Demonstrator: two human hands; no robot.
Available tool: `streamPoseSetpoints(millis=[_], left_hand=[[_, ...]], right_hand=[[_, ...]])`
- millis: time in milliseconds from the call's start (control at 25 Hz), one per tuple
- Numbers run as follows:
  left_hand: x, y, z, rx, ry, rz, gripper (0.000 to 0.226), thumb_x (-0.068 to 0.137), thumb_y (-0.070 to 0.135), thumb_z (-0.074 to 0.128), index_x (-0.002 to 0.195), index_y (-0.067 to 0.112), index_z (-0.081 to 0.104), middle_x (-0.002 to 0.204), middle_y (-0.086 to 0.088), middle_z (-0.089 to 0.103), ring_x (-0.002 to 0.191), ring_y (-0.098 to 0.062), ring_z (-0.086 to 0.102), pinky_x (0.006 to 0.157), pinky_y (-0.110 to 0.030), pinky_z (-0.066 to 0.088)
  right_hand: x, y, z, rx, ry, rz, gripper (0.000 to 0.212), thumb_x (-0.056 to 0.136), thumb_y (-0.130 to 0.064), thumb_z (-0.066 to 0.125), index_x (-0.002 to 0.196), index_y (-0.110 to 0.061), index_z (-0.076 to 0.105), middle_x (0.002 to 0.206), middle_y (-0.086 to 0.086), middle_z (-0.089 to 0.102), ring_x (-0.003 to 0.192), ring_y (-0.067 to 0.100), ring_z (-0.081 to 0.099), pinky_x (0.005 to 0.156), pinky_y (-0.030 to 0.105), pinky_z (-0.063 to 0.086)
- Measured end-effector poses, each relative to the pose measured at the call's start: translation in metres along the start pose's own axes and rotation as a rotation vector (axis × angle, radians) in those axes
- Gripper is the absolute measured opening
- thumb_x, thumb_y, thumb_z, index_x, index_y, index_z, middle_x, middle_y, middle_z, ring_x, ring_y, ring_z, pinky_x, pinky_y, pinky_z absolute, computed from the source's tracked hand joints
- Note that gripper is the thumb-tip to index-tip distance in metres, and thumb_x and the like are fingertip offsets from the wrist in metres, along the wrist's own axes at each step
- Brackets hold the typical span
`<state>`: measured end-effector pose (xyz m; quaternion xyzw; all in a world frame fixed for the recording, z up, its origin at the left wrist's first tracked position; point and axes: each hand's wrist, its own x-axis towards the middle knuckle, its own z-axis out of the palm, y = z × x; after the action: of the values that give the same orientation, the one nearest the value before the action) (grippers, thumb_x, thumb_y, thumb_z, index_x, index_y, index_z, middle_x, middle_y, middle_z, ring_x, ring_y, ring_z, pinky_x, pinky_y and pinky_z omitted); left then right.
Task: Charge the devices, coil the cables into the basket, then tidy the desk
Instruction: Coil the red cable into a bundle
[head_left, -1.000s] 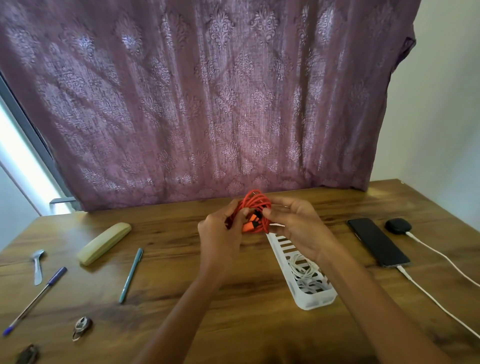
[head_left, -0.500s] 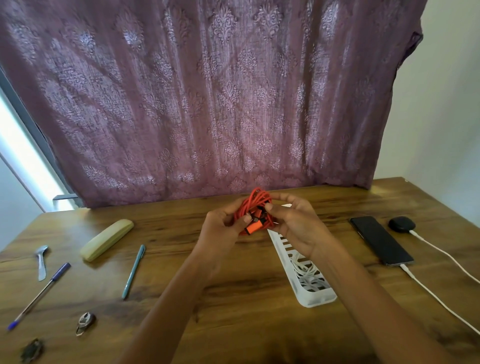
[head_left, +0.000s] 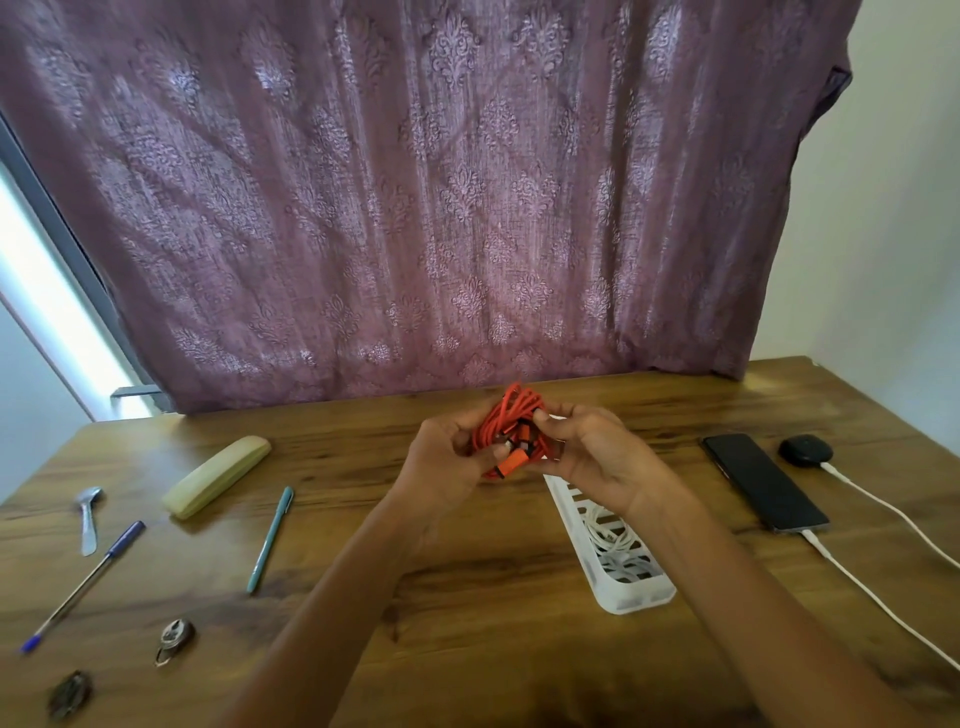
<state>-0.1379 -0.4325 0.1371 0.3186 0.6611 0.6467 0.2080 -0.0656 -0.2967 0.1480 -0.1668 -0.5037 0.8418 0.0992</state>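
An orange cable, wound into a bundle, is gripped between the left hand and the right hand above the desk, just over the far end of the white basket. The coiling step appears nearly finished. Next, the bundle would need lowering into the basket beside the white cable already coiled there.

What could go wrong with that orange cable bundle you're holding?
1. The orange cable is only pinched between the left hand and right hand, with its plug ends loose, so the coil might spring apart.
2. The white basket is narrow and already holds a white cable, so the bundle may not sit fully inside.
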Motion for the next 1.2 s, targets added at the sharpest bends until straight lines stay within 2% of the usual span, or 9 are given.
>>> streamPoseSetpoints(millis=[80,200,320,440,600,720,920,1040,1200], left_hand=[[0.001,0.000,0.000,-0.030,-0.004,0.002,0.042,0.086,-0.008,0.056,0.113,0.023,0.062,0.089,0.006,0.072,0.085,-0.003,0.067,0.071,-0.017,0.052],[0.004,-0.003,-0.001,-0.037,0.006,-0.069,0.030,0.090,-0.002,0.052,0.112,0.015,0.064,0.086,0.007,0.073,0.085,-0.008,0.067,0.081,-0.028,0.054],[0.004,-0.003,0.002,-0.041,0.077,-0.096,0.023,0.090,0.001,0.053,0.107,0.012,0.064,0.088,0.003,0.073,0.088,-0.012,0.068,0.087,-0.032,0.052],[0.003,-0.003,0.007,-0.046,0.143,-0.091,0.022,0.089,0.001,0.056,0.100,0.017,0.066,0.087,0.003,0.073,0.086,-0.010,0.068,0.087,-0.031,0.052],[0.004,-0.004,0.009,-0.032,0.193,-0.097,0.019,0.086,0.003,0.061,0.098,0.017,0.068,0.089,0.002,0.073,0.086,-0.012,0.068,0.082,-0.028,0.054],[0.004,-0.001,0.010,-0.026,0.202,-0.095,0.019,0.085,0.005,0.063,0.101,0.013,0.067,0.092,0.000,0.072,0.088,-0.012,0.068,0.080,-0.025,0.054],[0.011,-0.003,0.010,-0.048,0.248,-0.142,0.014,0.083,0.011,0.067,0.096,0.017,0.067,0.096,-0.004,0.072,0.094,-0.018,0.068,0.089,-0.037,0.053],[0.016,-0.005,0.018,-0.062,0.230,-0.173,0.025,0.084,0.016,0.066,0.108,0.009,0.064,0.101,-0.006,0.071,0.096,-0.018,0.067,0.089,-0.037,0.053],[0.030,-0.013,0.037,-0.005,0.238,-0.224,0.026,0.081,0.021,0.070,0.106,0.011,0.067,0.100,-0.005,0.071,0.092,-0.018,0.068,0.086,-0.037,0.055]], right_hand=[[-0.001,-0.004,-0.001,-0.042,-0.031,-0.001,0.013,0.091,0.001,0.047,0.094,0.000,0.060,0.083,0.012,0.064,0.075,0.020,0.063,0.082,0.044,0.053],[-0.002,-0.007,-0.003,-0.098,-0.057,0.007,0.013,0.093,-0.005,0.047,0.093,-0.005,0.059,0.088,0.010,0.064,0.082,0.020,0.059,0.095,0.047,0.043],[-0.002,-0.004,-0.006,-0.156,-0.077,0.024,0.013,0.093,-0.011,0.048,0.093,-0.010,0.060,0.087,0.005,0.064,0.083,0.018,0.056,0.087,0.042,0.044],[-0.002,-0.004,-0.007,-0.055,-0.117,0.092,0.015,0.091,-0.016,0.048,0.097,-0.011,0.060,0.085,0.006,0.063,0.078,0.017,0.059,0.079,0.038,0.045],[-0.004,-0.008,-0.003,-0.302,-0.078,0.022,0.017,0.087,-0.025,0.061,0.099,-0.013,0.066,0.083,0.003,0.065,0.079,0.014,0.061,0.076,0.034,0.049],[-0.002,-0.006,-0.002,-0.303,-0.040,0.010,0.018,0.082,-0.020,0.067,0.096,-0.009,0.067,0.083,0.004,0.065,0.080,0.014,0.060,0.078,0.033,0.048],[-0.004,-0.007,-0.020,-0.223,-0.031,-0.006,0.025,0.085,-0.020,0.062,0.101,-0.002,0.064,0.089,0.009,0.065,0.084,0.017,0.060,0.079,0.033,0.050],[-0.006,-0.012,-0.034,-0.294,0.019,-0.071,0.020,0.089,-0.017,0.057,0.103,-0.004,0.063,0.095,0.009,0.067,0.090,0.018,0.062,0.086,0.036,0.049],[-0.006,-0.015,-0.056,-0.280,0.131,-0.070,0.023,0.089,-0.019,0.059,0.103,-0.002,0.059,0.092,0.011,0.068,0.087,0.020,0.064,0.084,0.036,0.052]])
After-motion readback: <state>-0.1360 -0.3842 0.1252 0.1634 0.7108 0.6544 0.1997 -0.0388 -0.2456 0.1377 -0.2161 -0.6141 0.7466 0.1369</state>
